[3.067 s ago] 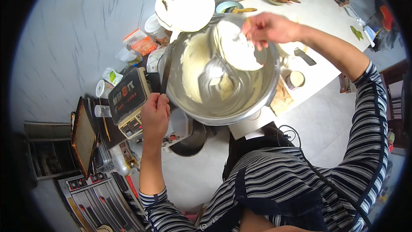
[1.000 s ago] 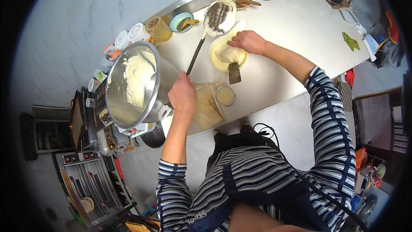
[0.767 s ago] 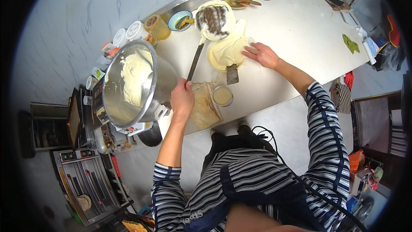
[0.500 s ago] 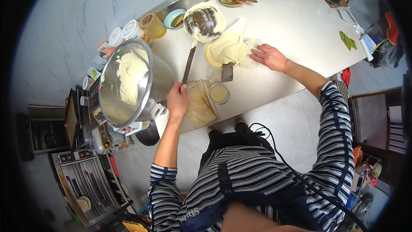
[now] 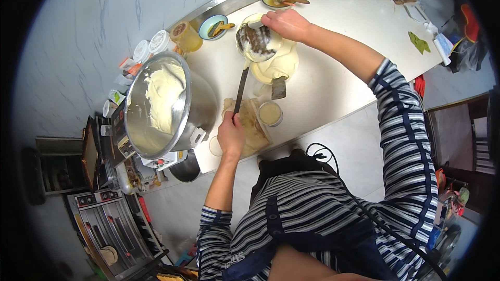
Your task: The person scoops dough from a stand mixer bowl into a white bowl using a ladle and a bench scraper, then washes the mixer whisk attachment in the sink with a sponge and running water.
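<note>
"From over here, what's the left hand (image 5: 230, 138) doing?"

"It's gripping the ladle (image 5: 256, 41) by its dark handle, fingers closing right round it."

"And which way is the ladle pointing?"

"Its long axis is running away from the person, slanting a little rightward. The smeared bowl end is sitting above the white counter (image 5: 338, 62), overlapping a heap of cream (image 5: 284, 63) — I can't tell whether they're touching."

"Is the right hand (image 5: 288, 25) nearer that end?"

"Yes, it's hovering at the far right rim, the ladle's hollow lying just left and nearer the person. The fingers are pinching a pale scraper (image 5: 254, 22) — partly hidden, but showing over the rim."

"What's standing to the left?"

"A big metal mixing bowl (image 5: 204, 99), tilting, with more cream showing inside."
</note>
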`<state>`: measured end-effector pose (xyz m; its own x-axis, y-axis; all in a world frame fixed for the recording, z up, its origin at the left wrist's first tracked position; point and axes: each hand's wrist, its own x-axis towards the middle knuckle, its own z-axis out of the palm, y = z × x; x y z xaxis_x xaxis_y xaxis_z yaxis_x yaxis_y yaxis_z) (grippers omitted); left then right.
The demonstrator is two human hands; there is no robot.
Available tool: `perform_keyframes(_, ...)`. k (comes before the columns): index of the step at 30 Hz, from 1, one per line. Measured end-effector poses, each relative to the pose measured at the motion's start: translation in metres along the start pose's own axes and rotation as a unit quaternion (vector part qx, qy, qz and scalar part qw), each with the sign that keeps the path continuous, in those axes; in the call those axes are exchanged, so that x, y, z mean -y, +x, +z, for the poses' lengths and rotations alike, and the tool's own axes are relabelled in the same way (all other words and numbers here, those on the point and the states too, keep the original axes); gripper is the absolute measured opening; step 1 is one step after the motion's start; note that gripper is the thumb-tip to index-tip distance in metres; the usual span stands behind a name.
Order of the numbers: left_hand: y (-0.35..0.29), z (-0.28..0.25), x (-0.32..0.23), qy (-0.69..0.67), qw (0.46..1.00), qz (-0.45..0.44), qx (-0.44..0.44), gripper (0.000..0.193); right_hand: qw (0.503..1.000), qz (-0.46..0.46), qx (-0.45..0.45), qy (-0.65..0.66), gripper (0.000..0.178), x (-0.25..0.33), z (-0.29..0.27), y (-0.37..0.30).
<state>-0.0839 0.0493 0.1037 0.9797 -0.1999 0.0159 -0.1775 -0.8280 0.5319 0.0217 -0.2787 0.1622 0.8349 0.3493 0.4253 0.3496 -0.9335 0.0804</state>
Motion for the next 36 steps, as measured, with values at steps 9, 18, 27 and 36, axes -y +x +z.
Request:
perform_keyframes(9, -0.008, 0.027, -0.005, -0.038, 0.998, 0.022, -0.033, 0.017, 0.855, 0.38, -0.082, 0.344, 0.011, 0.041, 0.093, -0.027)
perform_keyframes(18, -0.025, 0.054, -0.009, -0.009, 0.998, 0.046, -0.046, 0.016, 0.188, 0.523, -0.355, 0.752, 0.01, 0.112, 0.115, 0.027)
perform_keyframes(27, -0.027, 0.04, 0.022, -0.066, 0.998, -0.001, -0.024, 0.017, 0.386, 0.358, -0.4, 0.75, 0.018, 0.054, 0.048, -0.003)
perform_keyframes(36, -0.003, 0.021, 0.021, -0.416, 0.891, -0.159, 0.094, 0.023, 0.974, 0.12, -0.127, 0.146, 0.038, 0.027, 0.072, -0.143)
